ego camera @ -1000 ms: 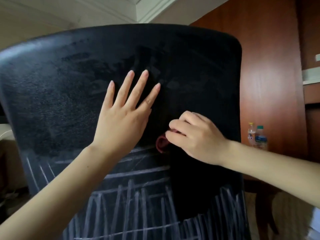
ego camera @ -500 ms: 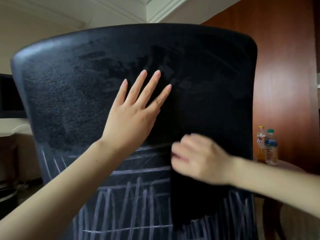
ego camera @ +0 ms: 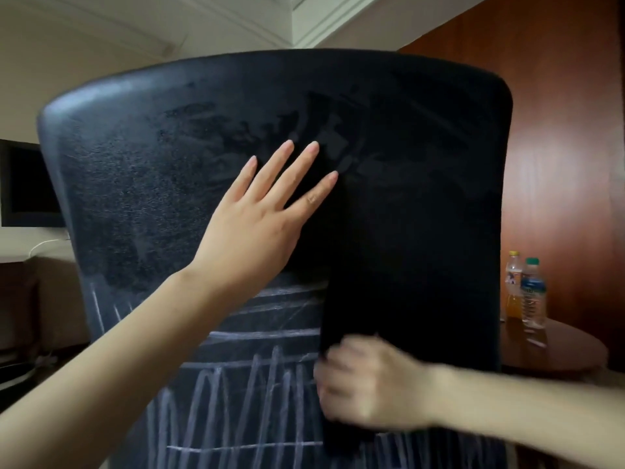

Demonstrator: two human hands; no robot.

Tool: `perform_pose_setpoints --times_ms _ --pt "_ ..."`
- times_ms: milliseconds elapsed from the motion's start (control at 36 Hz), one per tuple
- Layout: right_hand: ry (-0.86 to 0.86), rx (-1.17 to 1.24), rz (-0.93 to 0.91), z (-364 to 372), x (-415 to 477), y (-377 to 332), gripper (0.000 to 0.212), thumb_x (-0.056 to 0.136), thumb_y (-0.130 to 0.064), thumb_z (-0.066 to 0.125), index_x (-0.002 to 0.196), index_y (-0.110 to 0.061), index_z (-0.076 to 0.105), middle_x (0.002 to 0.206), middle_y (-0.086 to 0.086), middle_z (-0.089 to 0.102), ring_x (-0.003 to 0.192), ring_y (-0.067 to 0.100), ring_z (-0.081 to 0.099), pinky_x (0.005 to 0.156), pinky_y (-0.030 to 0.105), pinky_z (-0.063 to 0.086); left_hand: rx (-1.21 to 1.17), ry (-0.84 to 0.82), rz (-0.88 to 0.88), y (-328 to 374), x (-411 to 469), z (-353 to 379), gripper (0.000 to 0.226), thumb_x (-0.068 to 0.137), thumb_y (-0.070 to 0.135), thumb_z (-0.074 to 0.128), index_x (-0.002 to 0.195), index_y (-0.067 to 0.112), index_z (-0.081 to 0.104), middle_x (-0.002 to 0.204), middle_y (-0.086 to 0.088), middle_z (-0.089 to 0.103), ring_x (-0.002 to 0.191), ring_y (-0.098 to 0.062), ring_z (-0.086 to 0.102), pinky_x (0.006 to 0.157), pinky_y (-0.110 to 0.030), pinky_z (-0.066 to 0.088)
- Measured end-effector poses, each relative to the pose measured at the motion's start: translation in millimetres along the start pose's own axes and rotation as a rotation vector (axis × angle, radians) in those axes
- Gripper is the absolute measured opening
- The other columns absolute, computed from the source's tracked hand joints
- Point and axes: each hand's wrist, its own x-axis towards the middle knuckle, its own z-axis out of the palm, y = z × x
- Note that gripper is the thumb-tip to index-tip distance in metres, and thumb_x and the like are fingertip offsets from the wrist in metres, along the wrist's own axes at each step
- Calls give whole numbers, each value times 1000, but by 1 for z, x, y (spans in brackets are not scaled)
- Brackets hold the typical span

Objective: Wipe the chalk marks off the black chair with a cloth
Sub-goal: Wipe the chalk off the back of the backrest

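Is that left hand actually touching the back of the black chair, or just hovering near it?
Touching. In the head view the left hand lies flat with straight fingers spread on the black chair, no gap visible under the palm or fingertips.

Matt, grainy black chair (ego camera: pixel 142 198); glossy wood panel (ego camera: pixel 558 130)

The left hand (ego camera: pixel 257 225) lay flat across the chair back (ego camera: pixel 142 184), blocking the middle. Above its fingertips the back stood free, while right of the chair (near its edge) two bottles (ego camera: pixel 526 292) crowded the tabletop (ego camera: pixel 554 350).
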Motion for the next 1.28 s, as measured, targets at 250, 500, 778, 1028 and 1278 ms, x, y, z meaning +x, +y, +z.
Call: perform_pose_setpoints --times_ms 250,500,778,1028,1278 --pt "471 -226 275 -40 42 62 31 97 -7 47 69 -12 60 75 11 59 65 27 49 60 38 41 -85 -38 -46 -15 -14 -10 57 85 15 35 142 19 42 154 -9 29 141 -28 28 111 -53 27" --pt "97 -126 -94 50 9 -41 28 90 -19 55 64 -29 52 72 -11 50 62 9 37 61 22 33 -86 -100 -125 -22 -55 -12 58 84 15 47 142 21 42 154 -10 30 139 -29 29 107 -55 32" --pt "508 -253 345 -55 69 68 31 95 -3 46 69 -9 61 74 11 57 64 28 48 60 39 41 -120 -85 -221 -16 -74 -4 57 87 13 44 143 20 41 154 -8 29 141 -26 28 110 -54 28" --pt "141 -73 -35 52 9 -49 27 90 -12 56 66 -23 61 74 -2 60 62 15 46 62 24 39 -132 -152 -304 -24 -109 -5 60 84 13 40 144 20 37 154 -7 30 140 -26 29 110 -57 25" --pt "522 -261 328 -57 93 60 49 105 -23 34 64 -9 57 65 8 50 56 26 44 52 37 37 -258 -165 -392 -29 -127 -1 57 88 19 33 145 23 36 156 -1 25 143 -23 24 111 -56 26"
